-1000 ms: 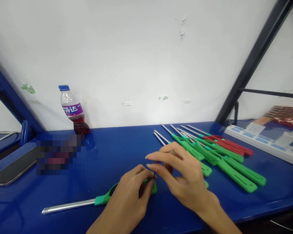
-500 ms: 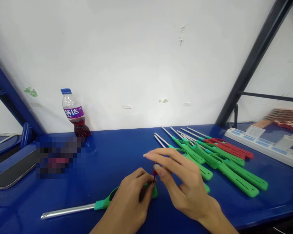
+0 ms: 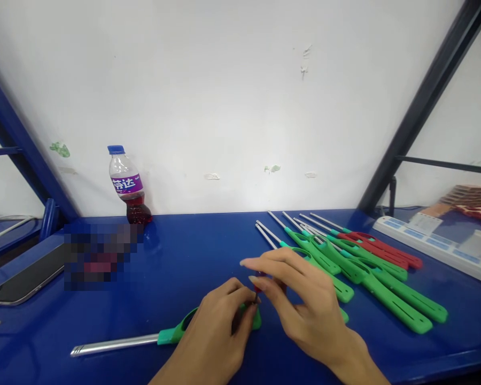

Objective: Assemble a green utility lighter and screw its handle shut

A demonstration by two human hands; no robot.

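A green long-nosed gas lighter (image 3: pixel 172 335) lies on the blue table, its metal tube pointing left. My left hand (image 3: pixel 218 329) lies over its handle and holds it, thumb and forefinger pinched together near the handle's end. Between the fingertips of my right hand (image 3: pixel 307 307) is the red handle of a small screwdriver (image 3: pixel 258 287). Its thin dark shaft points down to my left fingertips, and the tip is hidden there. The right forefinger rests at the top of the screwdriver, with the thumb against its side.
Several more green lighters (image 3: pixel 396 302) and a few red ones (image 3: pixel 385 251) lie at right, beside a white power strip (image 3: pixel 436 246). A soda bottle (image 3: pixel 130 184) stands against the wall. A phone (image 3: pixel 24 280) and a blurred-out patch (image 3: pixel 100 262) are at left.
The whole view has shifted slightly. My right fingers have moved a little around the screwdriver handle. The left hand keeps its hold on the lighter.
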